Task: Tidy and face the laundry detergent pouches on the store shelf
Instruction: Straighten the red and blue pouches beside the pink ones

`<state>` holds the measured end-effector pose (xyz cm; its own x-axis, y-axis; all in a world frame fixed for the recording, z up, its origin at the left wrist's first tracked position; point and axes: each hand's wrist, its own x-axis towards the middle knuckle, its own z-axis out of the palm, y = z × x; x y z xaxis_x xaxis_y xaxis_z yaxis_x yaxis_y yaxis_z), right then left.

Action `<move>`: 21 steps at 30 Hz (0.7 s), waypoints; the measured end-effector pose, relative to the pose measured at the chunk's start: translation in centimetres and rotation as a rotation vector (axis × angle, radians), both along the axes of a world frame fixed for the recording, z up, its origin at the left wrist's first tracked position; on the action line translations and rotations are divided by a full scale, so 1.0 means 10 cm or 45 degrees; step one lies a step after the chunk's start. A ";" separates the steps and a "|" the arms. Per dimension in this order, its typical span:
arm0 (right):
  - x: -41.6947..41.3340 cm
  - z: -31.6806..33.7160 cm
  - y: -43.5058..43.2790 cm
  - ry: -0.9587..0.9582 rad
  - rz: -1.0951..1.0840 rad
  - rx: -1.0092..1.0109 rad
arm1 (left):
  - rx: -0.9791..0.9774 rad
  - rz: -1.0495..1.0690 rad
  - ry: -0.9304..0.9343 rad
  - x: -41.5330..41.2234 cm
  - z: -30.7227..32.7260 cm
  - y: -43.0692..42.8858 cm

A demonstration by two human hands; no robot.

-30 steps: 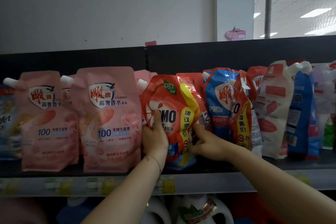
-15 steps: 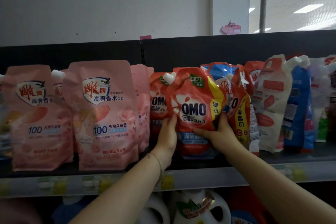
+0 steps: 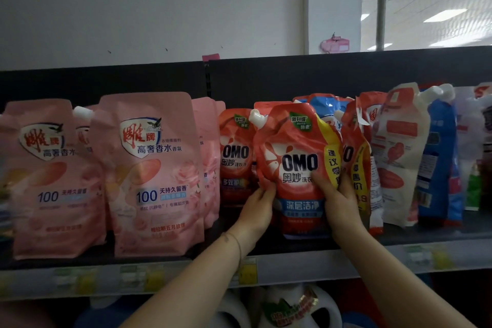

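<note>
Front OMO pouch (image 3: 295, 165): one second ago twisted, yellow flank forward; now label square to aisle, shifted right, uncovering second OMO pouch (image 3: 235, 159) behind-left. Stands upright at shelf (image 3: 292, 263) front, between pink pouches (image 3: 154, 175) and side-on OMO pouch (image 3: 355, 167). Left grip (image 3: 257, 210) pinches its left edge; right grip (image 3: 338, 202) wraps right edge, thumb on face. Judgement: this facing nearly done; side-on neighbour outstanding.

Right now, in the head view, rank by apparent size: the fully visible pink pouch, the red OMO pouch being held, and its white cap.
1. the pink pouch, largest.
2. the red pouch, clearly smaller; both look about equally near the camera, so the order seems safe.
3. the white cap, smallest by far.
</note>
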<state>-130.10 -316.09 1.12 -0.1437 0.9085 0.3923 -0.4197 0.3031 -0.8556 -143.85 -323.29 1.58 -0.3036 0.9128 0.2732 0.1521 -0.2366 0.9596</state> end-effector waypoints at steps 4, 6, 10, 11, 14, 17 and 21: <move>-0.03 -0.02 -0.02 0.002 -0.029 0.066 | 0.065 -0.092 0.009 -0.01 -0.02 -0.02; -0.02 -0.01 -0.03 0.006 -0.020 0.070 | 0.113 -0.121 0.012 0.00 -0.03 -0.03; -0.01 -0.03 -0.04 -0.031 -0.082 0.096 | 0.134 -0.146 0.007 -0.01 -0.08 0.00; -0.01 -0.03 -0.04 -0.048 -0.096 0.105 | 0.129 -0.125 0.013 -0.02 -0.08 0.01; -0.01 -0.03 -0.04 -0.092 -0.103 0.127 | 0.144 -0.086 -0.002 -0.03 -0.10 0.03; -0.02 -0.02 -0.04 -0.147 -0.091 0.147 | 0.173 -0.046 -0.003 -0.03 -0.10 0.04; -0.05 0.01 -0.09 -0.223 0.050 0.197 | 0.269 0.108 0.040 -0.04 -0.12 0.00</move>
<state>-130.62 -316.98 1.25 -0.2560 0.8320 0.4922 -0.2830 0.4223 -0.8611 -144.20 -323.25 0.35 -0.3656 0.8057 0.4661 0.2088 -0.4170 0.8846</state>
